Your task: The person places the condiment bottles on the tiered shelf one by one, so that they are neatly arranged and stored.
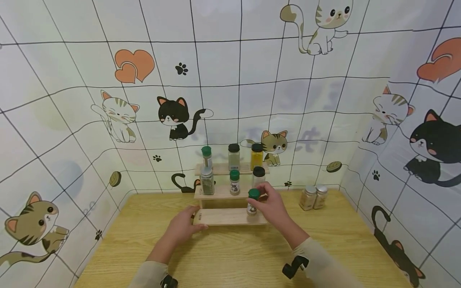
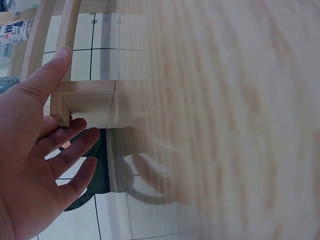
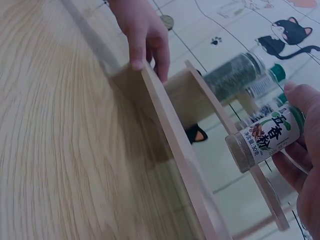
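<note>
A light wooden three-tier spice rack (image 1: pixel 225 218) stands near the back of the table. My left hand (image 1: pixel 180 227) grips the left end of its lowest tier; in the left wrist view the thumb lies over the board (image 2: pixel 61 107) with fingers around its end. With thumb and fingers, my right hand (image 1: pixel 272 205) pinches a small spice jar (image 3: pixel 265 137) by its green cap. Brown powder shows at the jar's bottom, below a white label. This jar is over the right part of the lowest tier, tilted in the right wrist view.
On the middle tier are a grey-lidded jar (image 1: pixel 207 182), a green-capped jar (image 1: pixel 235 183) and a black-capped jar (image 1: pixel 258 176). The top tier bears a green-capped jar (image 1: pixel 207 156), a pale jar (image 1: pixel 234 158) and a yellow jar (image 1: pixel 257 157). Two jars (image 1: pixel 307 199) stand at right.
</note>
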